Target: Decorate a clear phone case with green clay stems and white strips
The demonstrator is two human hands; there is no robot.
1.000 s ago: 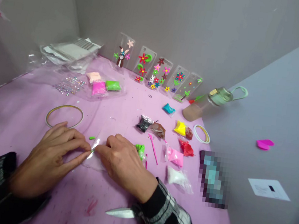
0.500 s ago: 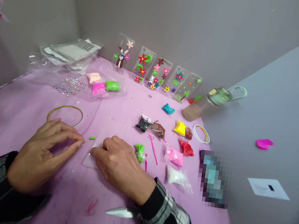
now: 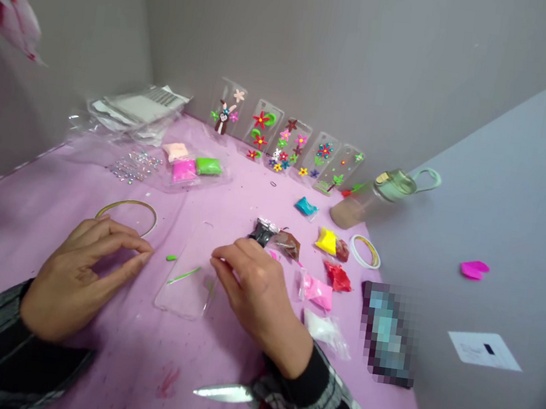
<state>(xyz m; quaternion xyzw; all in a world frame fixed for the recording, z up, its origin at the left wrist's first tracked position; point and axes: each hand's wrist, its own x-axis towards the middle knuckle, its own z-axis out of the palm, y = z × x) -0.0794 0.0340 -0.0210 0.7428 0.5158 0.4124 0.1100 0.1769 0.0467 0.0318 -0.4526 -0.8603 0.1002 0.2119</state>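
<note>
A clear phone case lies flat on the table between my hands. Across it runs a thin green clay strip, slanting up to the right. Just left of the case sits a small green clay piece. My left hand is beside it, thumb and forefinger tips pressed together; whatever is between them is too small to make out. My right hand hovers over the case's right edge, its thumb and fingertips pinched, and I cannot see anything certain in them.
Behind stand several decorated clear cases against the wall. Clay packets, including a black one and a white one, lie to the right, near a bottle. A knife blade lies in front. A tape roll is at right.
My right hand has lifted off the case and moved right, uncovering the green strip. It now covers the green clay packet and most of the pink tools. My left hand stays pinched, nearly in place.
</note>
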